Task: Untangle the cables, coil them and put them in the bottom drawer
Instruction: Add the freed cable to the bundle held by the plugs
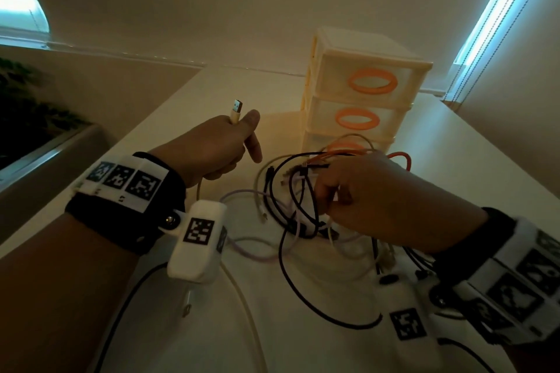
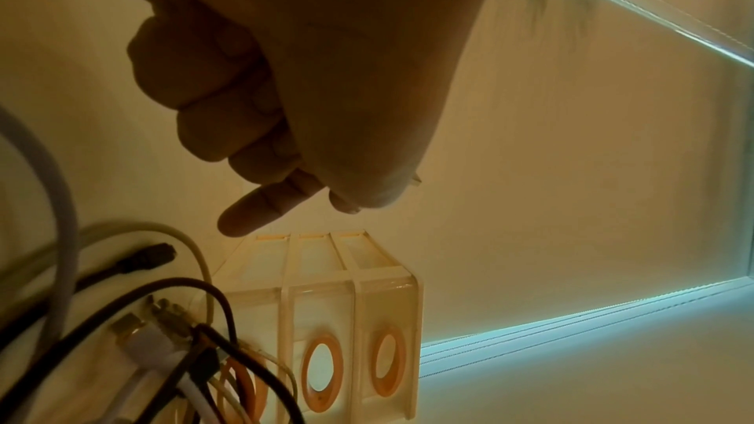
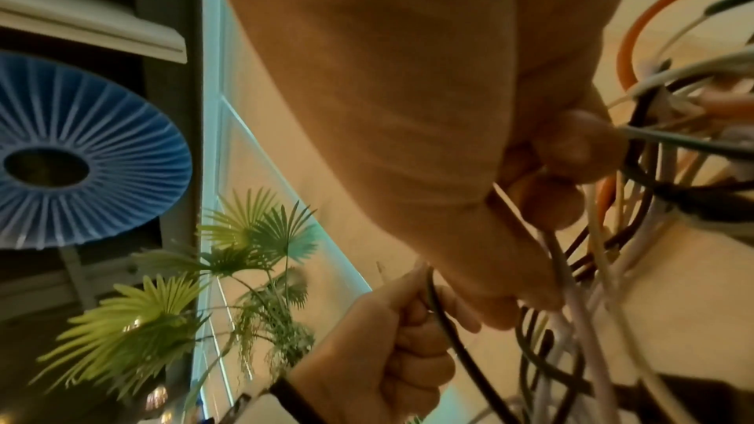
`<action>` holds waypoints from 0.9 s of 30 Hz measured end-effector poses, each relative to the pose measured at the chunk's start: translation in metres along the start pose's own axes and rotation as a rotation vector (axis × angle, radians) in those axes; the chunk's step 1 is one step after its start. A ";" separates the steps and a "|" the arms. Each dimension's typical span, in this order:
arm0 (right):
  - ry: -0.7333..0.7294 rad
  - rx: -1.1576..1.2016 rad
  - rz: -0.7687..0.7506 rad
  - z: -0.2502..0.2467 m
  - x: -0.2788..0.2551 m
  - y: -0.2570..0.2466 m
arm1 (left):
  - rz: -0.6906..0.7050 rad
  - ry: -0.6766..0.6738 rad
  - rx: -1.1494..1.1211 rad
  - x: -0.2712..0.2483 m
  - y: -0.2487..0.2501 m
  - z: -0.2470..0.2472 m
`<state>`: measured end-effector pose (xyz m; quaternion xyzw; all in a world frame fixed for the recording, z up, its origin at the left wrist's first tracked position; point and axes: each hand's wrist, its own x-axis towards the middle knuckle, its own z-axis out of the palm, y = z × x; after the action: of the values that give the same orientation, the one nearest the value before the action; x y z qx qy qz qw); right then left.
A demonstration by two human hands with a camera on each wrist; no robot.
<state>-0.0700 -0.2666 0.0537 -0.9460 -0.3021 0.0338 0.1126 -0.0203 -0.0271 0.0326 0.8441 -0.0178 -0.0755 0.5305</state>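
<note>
Tangle of cables sits centre-right in the head view, partly raised off the white table just in front of the drawer unit. Strands seen: black, lilac, white, cream, one orange loop at the tangle's right edge. Several plug ends stick out near its top.

Right hand, centre-right, has its fingers curled into the bundle, pinching a few strands; the right wrist view shows fingertips closed on thin cables, exactly which ones not clear.

Left hand, centre-left, is clenched round a cream cable, thumb pressed along it, index finger loosely extended. The cable's USB plug pokes up above the fist; the rest runs down past the wrist toward the lower edge of the frame.

Drawer unit: three stacked translucent drawers with orange oval handles, all closed. Bottom drawer is partly hidden behind the raised cables.

Left edge of the head view: dark planter with green foliage. Upper right: bright strip of window blind. Both wrists carry marker bands and white camera housings.
</note>
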 end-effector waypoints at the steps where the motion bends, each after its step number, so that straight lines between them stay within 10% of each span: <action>1: -0.012 -0.041 0.002 0.002 0.002 0.000 | -0.001 0.000 0.005 0.000 0.000 0.000; 13: -0.044 -0.037 0.161 0.007 0.026 0.001 | 0.009 -0.017 0.024 0.001 -0.002 0.000; 22: 0.325 1.184 0.437 -0.017 0.022 0.016 | 0.035 0.019 0.015 0.005 -0.005 0.000; 27: 0.614 1.401 0.366 -0.027 0.017 0.022 | 0.118 0.027 -0.058 0.004 -0.004 0.002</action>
<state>-0.0401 -0.2793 0.0747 -0.6562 -0.0052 -0.0286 0.7541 -0.0169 -0.0270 0.0277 0.8269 -0.0581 -0.0334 0.5584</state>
